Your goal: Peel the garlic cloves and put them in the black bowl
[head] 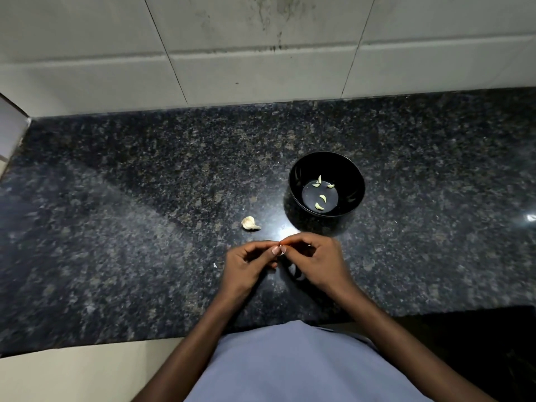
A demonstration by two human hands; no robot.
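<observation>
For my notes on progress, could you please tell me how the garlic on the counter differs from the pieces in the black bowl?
The garlic piece on the counter is whitish, papery-skinned and lumpy; the cloves in the black bowl are bare and yellowish-green. It is one larger piece; they are five small crescents. It lies on the granite left of the black bowl; they rest on the bowl's floor. No hand touches either.
</observation>
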